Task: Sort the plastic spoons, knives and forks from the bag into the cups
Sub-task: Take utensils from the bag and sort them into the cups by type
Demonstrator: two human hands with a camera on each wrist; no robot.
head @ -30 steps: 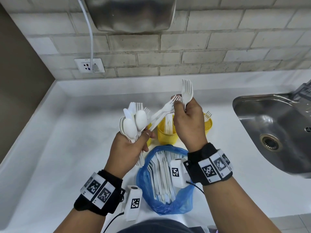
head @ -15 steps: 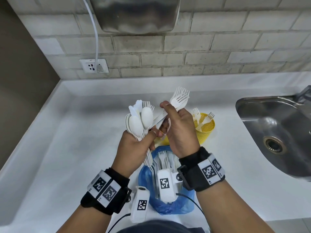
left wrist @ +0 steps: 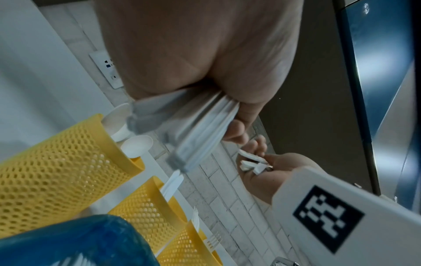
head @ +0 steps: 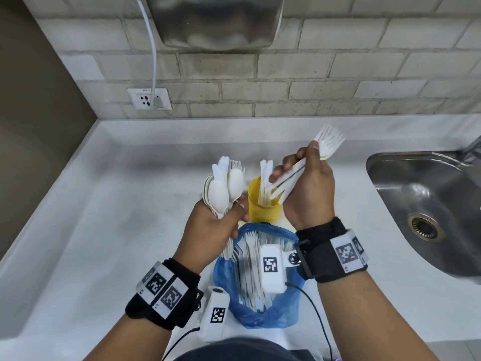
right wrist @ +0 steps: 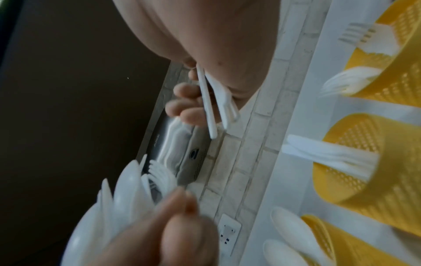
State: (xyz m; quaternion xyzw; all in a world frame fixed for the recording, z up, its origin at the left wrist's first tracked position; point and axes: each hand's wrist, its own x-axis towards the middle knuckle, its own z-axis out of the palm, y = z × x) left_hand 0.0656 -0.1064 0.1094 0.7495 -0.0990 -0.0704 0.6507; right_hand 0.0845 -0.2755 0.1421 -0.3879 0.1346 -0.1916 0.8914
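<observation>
The forks (head: 307, 165) are pinched in a small bunch by the curled fingers of the right hand (head: 308, 194), tines up and away, handle ends slanting down toward the yellow cups (head: 263, 204) just below and nearer this hand. A mixed bundle (head: 223, 188) is gripped upright by the left hand (head: 213, 227) above the blue bag (head: 260, 295) on the tabletop (head: 104, 217). The fork cup is hidden in the head view behind the right hand.

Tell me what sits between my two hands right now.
In the head view, a yellow mesh plastic cup holding white plastic knives stands between left hand and right hand.
</observation>
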